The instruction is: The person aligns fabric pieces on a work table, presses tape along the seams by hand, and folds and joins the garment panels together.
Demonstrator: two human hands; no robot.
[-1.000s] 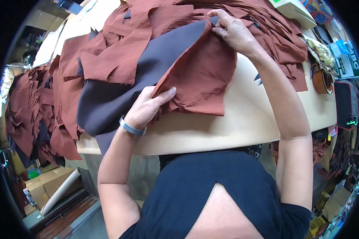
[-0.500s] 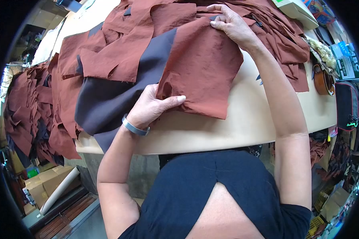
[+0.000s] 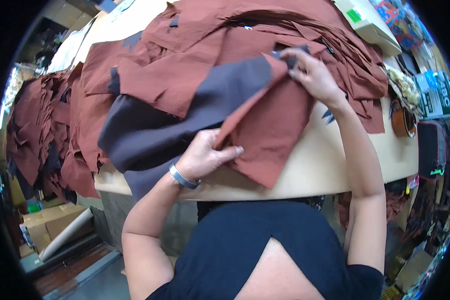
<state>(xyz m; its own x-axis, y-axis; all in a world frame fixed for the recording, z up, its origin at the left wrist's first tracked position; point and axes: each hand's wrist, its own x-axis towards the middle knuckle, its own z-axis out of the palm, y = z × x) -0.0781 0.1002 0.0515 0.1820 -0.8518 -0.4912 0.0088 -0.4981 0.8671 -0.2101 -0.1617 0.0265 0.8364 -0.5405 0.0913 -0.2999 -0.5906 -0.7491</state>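
Note:
A reddish-brown fabric piece [image 3: 272, 132] is stretched between my two hands above the table's front part. My left hand [image 3: 207, 155] pinches its near left edge, thumb on top and fingers beneath. At the piece's far right corner, my right hand [image 3: 312, 75] grips the edge between thumb and fingers. Dark grey fabric [image 3: 185, 105] spreads out to the left of the held piece and continues behind its folded edge; whether the two are joined I cannot tell. More reddish-brown fabric [image 3: 170, 65] lies in layers behind.
Beneath the cloth is a pale table [image 3: 330, 160] with a rounded front edge. Fabric bundles [image 3: 40, 125] hang at its left side. A dark blade tip [image 3: 328, 117] shows near my right forearm. To the right stand a brown cup [image 3: 404, 122] and a white box [image 3: 367, 27].
My right hand has come down and to the right with the fabric corner. My left hand has shifted slightly right and nearer. The held piece's left edge is now folded over.

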